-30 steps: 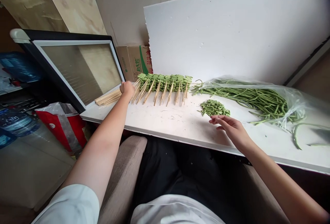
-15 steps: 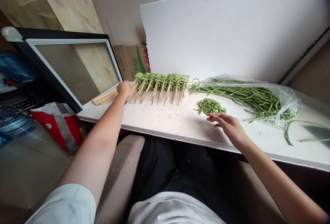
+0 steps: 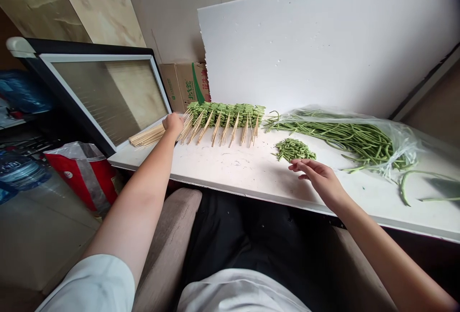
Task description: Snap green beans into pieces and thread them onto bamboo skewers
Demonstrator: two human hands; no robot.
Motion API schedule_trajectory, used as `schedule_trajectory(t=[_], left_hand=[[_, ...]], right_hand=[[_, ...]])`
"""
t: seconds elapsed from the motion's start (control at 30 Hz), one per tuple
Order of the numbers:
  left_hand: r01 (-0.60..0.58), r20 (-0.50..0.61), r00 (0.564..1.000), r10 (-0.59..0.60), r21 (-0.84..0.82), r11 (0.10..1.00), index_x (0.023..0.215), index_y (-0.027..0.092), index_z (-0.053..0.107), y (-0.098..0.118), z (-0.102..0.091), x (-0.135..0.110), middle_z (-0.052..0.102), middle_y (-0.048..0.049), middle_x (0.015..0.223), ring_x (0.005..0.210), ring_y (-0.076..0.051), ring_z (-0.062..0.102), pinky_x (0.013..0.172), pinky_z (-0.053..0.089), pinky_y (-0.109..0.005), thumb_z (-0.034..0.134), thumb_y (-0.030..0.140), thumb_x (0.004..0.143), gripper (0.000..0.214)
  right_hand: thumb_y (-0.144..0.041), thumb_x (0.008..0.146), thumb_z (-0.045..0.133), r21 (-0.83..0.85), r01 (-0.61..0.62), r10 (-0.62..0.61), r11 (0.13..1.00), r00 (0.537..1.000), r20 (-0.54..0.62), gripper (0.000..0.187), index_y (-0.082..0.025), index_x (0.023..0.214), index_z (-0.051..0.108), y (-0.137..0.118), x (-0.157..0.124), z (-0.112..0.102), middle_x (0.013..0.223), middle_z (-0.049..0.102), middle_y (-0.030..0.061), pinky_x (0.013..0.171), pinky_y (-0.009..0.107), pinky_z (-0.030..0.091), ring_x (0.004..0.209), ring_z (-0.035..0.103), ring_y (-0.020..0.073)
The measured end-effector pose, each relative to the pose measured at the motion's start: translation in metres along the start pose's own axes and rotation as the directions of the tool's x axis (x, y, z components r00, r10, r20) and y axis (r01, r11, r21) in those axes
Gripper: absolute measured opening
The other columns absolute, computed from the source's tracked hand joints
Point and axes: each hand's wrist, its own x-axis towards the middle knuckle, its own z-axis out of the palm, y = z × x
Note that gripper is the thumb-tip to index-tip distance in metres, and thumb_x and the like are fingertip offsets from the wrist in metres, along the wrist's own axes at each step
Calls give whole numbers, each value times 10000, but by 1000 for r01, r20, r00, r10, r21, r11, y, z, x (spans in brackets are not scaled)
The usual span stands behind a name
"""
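Note:
My left hand [image 3: 173,123] reaches far left and its fingers are closed on the end of a pile of bare bamboo skewers [image 3: 147,136] at the white table's [image 3: 244,170] left edge. Just right of it lies a row of finished skewers loaded with cut green bean pieces [image 3: 224,113]. My right hand [image 3: 316,175] rests open on the table, fingers stretched toward a small heap of cut bean pieces [image 3: 294,149] and just short of it. A clear plastic bag with long whole green beans [image 3: 354,137] lies to the right.
A white foam board [image 3: 323,43] stands behind the table. A glass-topped freezer [image 3: 104,94] sits left, with a cardboard box [image 3: 187,84] behind. On the floor stand a red bag [image 3: 84,173] and a water bottle [image 3: 19,173]. Loose beans [image 3: 413,182] lie at far right.
Both hands stay nearly where they were; my right hand has edged slightly toward the heap of cut beans. The view has shifted a little.

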Motion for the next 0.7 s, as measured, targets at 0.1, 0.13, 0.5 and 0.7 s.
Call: schedule_trajectory(t=[0.1, 0.13, 0.5, 0.7], left_hand=[[52, -61, 997, -48, 61, 997, 914, 122, 659, 1, 1, -1, 712, -202, 1072, 1136, -307, 573, 939, 364, -443, 587, 380, 1032, 292], [55, -69, 996, -50, 72, 996, 919, 122, 666, 1, 2, -2, 716, -195, 1063, 1127, -300, 575, 937, 369, -437, 583, 391, 1031, 302], [92, -75, 994, -85, 97, 991, 998, 169, 738, 0, 5, -3, 734, -209, 1118, 1160, -360, 629, 952, 419, -466, 569, 459, 990, 336], [68, 6, 998, -68, 15, 998, 1016, 112, 699, -6, 7, -4, 725, -203, 1080, 1175, -324, 578, 982, 392, -443, 560, 430, 1008, 347]], right_hand=[[-648, 883, 726, 4, -2, 2, 1000, 1000, -4, 469, -222, 1066, 800, 1, 0, -1, 1094, 799, 116, 833, 387, 563, 1100, 708, 308], [-647, 884, 726, 6, -3, 3, 1000, 1000, -5, 469, -222, 1069, 800, 1, 1, -1, 1094, 799, 115, 834, 386, 562, 1102, 708, 307], [-666, 874, 728, -1, 2, -2, 1000, 1000, -6, 487, -221, 1060, 794, 4, 2, 0, 1095, 802, 121, 823, 393, 569, 1100, 713, 315], [-648, 884, 721, -8, -7, 6, 1000, 1000, -2, 470, -224, 1072, 795, 3, 1, 0, 1098, 805, 119, 833, 400, 573, 1113, 715, 322]])
